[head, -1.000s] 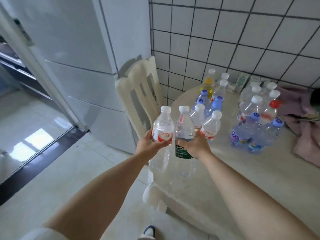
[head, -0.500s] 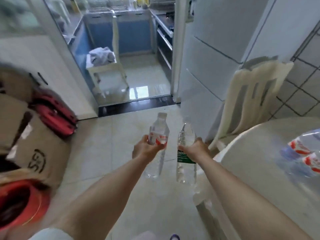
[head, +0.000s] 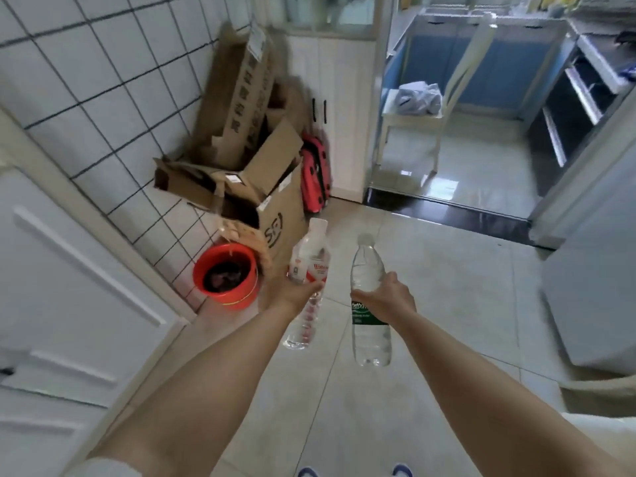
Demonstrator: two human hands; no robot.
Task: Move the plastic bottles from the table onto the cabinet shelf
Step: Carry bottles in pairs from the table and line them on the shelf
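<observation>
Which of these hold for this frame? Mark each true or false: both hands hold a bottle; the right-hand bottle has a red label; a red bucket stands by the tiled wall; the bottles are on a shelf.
1. Left hand and right hand each hold a bottle. True.
2. The right-hand bottle has a red label. False: green; the left-hand bottle has red.
3. A red bucket stands by the tiled wall. True.
4. The bottles are on a shelf. False: held above the floor.

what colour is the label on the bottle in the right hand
Dark green with white lettering, on the right-hand bottle, in the head view.

Bright daylight, floor glare, motion blur, wide-angle warping
</observation>
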